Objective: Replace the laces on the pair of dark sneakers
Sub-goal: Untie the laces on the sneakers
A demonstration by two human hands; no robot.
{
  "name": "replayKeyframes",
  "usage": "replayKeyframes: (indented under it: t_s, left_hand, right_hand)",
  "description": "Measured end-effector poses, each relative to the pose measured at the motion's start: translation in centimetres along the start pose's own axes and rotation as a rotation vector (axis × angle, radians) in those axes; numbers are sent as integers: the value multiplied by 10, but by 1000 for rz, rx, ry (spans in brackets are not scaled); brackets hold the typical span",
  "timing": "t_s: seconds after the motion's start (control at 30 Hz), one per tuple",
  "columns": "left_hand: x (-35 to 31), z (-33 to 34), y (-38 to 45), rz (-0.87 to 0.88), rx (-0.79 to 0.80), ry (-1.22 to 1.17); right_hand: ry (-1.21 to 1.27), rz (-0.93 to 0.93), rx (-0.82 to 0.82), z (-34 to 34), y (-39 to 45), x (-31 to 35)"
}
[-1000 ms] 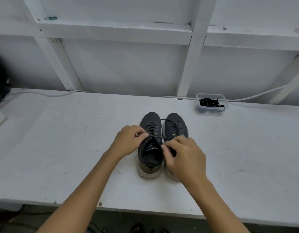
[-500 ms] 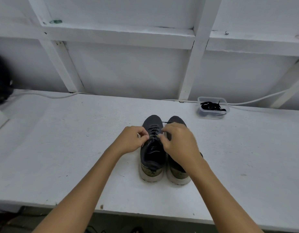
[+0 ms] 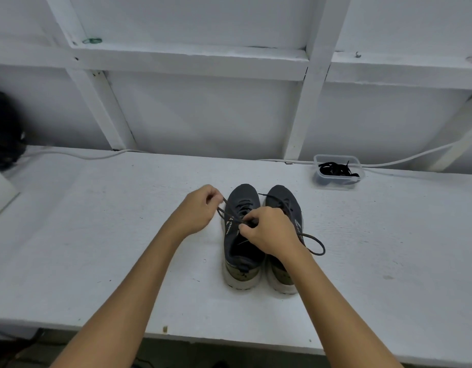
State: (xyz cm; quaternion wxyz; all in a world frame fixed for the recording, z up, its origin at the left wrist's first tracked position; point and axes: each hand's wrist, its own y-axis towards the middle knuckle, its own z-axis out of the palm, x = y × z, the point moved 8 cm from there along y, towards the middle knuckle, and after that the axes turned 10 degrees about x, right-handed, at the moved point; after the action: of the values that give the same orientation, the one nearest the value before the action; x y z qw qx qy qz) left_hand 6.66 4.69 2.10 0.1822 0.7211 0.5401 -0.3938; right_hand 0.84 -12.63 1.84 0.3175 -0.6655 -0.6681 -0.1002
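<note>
Two dark sneakers stand side by side on the white table, toes pointing away: the left sneaker (image 3: pixel 241 235) and the right sneaker (image 3: pixel 284 205). My left hand (image 3: pixel 196 212) sits left of the left sneaker and pinches a strand of its dark lace (image 3: pixel 224 211), drawn out to the left. My right hand (image 3: pixel 269 231) hovers over the tongues and pinches the lace near the left sneaker's top eyelets. It hides much of the right sneaker. A loose lace loop (image 3: pixel 313 243) lies to the right of the right sneaker.
A clear plastic tub (image 3: pixel 338 170) with black laces in it stands at the back right near the wall. A white cable (image 3: pixel 78 154) runs along the table's back edge. A dark object (image 3: pixel 3 131) sits at the far left. The table's front edge (image 3: pixel 229 338) is close.
My left hand has moved left and away, pulling a lace strand out of the left sneaker. My right hand has shifted slightly toward me, and a lace loop now shows right of the right sneaker.
</note>
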Motion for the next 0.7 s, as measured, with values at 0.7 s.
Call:
replayKeyframes:
  t_s: [0.7]
  left_hand:
    - [-9, 38, 9, 111, 165, 290]
  right_hand:
    - [7, -82, -59, 3, -3, -5]
